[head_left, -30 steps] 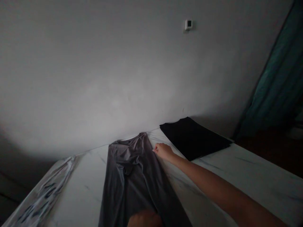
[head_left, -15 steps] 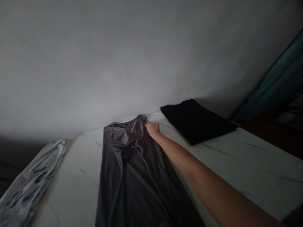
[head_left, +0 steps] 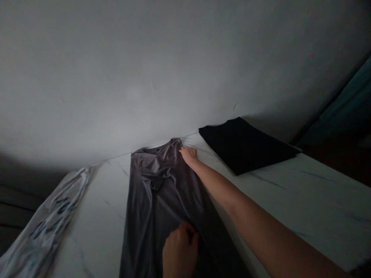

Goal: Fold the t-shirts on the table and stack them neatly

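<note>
A dark grey shirt (head_left: 162, 208) is spread lengthwise on the white marbled surface, its neckline toward the wall and its lower end out of view. Loose folds bunch up below the collar. With fingers closed, my right hand (head_left: 189, 155) pinches the shirt's right edge near the shoulder. My left hand (head_left: 179, 249) hovers over the shirt's middle, nearer to me, its fingers curled in. No cloth shows gathered in the left hand, though its fingertips are partly hidden.
A neatly folded black cloth (head_left: 246, 146) lies right of the shirt against the wall (head_left: 145, 77). On the left is a whitish garment with dark print (head_left: 55, 216). The white marbled surface (head_left: 98, 216) shows between them. Teal fabric (head_left: 348, 112) hangs at far right.
My left hand has come up into view from the bottom edge, over the shirt. My right hand keeps its hold near the shoulder. The view has shifted slightly.
</note>
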The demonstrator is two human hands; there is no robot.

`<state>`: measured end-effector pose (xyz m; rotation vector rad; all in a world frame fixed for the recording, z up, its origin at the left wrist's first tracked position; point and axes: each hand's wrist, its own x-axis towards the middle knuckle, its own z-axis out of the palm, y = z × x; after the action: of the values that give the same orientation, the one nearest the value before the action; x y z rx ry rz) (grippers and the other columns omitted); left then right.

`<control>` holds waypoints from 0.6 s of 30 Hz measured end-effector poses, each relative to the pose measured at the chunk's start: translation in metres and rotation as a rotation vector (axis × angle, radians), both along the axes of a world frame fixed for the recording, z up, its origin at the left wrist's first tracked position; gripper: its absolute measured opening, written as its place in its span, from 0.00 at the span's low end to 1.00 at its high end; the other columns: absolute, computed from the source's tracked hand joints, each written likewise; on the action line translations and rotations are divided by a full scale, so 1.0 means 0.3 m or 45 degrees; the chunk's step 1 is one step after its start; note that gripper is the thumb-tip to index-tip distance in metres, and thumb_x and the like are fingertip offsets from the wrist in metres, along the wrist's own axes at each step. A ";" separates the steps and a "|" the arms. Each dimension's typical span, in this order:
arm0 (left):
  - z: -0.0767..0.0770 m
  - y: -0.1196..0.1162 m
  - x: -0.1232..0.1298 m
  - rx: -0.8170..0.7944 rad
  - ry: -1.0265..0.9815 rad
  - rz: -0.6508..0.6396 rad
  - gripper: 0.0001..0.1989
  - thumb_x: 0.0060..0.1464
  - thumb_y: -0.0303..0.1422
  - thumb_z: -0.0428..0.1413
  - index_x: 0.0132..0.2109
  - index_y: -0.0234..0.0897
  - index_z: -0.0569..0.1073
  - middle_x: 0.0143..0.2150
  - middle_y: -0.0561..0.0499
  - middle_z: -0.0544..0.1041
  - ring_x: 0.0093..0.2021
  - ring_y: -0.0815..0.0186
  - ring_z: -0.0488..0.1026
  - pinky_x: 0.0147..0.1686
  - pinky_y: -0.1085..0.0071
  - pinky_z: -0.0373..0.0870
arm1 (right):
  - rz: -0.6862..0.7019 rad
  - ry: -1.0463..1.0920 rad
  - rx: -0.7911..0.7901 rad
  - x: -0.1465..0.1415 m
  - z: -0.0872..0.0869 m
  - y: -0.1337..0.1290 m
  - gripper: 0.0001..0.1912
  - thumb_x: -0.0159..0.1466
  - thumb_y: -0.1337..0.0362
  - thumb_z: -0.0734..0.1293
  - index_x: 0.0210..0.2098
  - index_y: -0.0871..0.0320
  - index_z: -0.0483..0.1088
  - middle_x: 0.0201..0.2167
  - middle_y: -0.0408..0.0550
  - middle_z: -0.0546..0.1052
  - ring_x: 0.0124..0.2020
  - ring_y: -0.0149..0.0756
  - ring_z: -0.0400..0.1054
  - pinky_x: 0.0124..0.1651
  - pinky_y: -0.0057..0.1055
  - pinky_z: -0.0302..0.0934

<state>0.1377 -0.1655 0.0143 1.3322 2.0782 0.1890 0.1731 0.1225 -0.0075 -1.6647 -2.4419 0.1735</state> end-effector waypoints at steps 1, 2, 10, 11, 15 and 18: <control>-0.007 -0.004 -0.004 0.004 -0.021 0.010 0.06 0.55 0.32 0.53 0.35 0.42 0.76 0.31 0.52 0.79 0.35 0.63 0.76 0.32 0.70 0.60 | -0.013 0.012 0.021 0.000 -0.002 0.004 0.20 0.72 0.62 0.53 0.50 0.66 0.71 0.46 0.65 0.77 0.48 0.46 0.72 0.44 0.35 0.63; -0.015 -0.009 -0.010 0.008 -0.043 0.012 0.06 0.55 0.32 0.53 0.34 0.41 0.75 0.29 0.53 0.79 0.33 0.64 0.75 0.31 0.71 0.59 | -0.016 0.020 0.029 0.000 -0.004 0.007 0.19 0.72 0.62 0.54 0.49 0.65 0.72 0.45 0.64 0.77 0.47 0.45 0.73 0.43 0.34 0.64; -0.040 -0.045 -0.085 0.021 -0.084 -0.001 0.06 0.54 0.29 0.52 0.33 0.37 0.74 0.26 0.53 0.76 0.30 0.67 0.73 0.28 0.73 0.57 | -0.024 0.057 0.020 -0.003 -0.017 0.032 0.17 0.72 0.63 0.55 0.48 0.63 0.73 0.45 0.60 0.78 0.46 0.45 0.73 0.40 0.32 0.63; -0.036 -0.044 -0.089 0.018 -0.070 -0.005 0.07 0.55 0.29 0.52 0.33 0.38 0.74 0.27 0.53 0.76 0.30 0.67 0.73 0.29 0.73 0.57 | -0.024 0.059 0.019 -0.003 -0.019 0.033 0.17 0.72 0.63 0.55 0.48 0.63 0.73 0.45 0.60 0.78 0.46 0.44 0.73 0.41 0.32 0.63; -0.019 -0.023 -0.086 -0.064 0.033 -0.049 0.07 0.55 0.30 0.52 0.36 0.39 0.76 0.31 0.51 0.80 0.34 0.65 0.76 0.31 0.72 0.60 | -0.029 0.059 0.021 -0.005 -0.015 0.034 0.16 0.71 0.63 0.56 0.46 0.62 0.74 0.43 0.59 0.78 0.45 0.43 0.73 0.41 0.32 0.62; -0.015 0.000 -0.084 -0.179 0.082 -0.132 0.09 0.55 0.30 0.52 0.40 0.41 0.77 0.35 0.49 0.81 0.38 0.61 0.78 0.35 0.70 0.64 | -0.045 0.066 0.054 -0.015 0.006 0.025 0.16 0.71 0.65 0.56 0.46 0.64 0.73 0.43 0.61 0.78 0.44 0.45 0.72 0.41 0.34 0.63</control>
<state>0.1126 -0.1656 0.0098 1.3716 2.0287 -0.0440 0.1686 0.1300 -0.0058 -1.6635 -2.3601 0.1573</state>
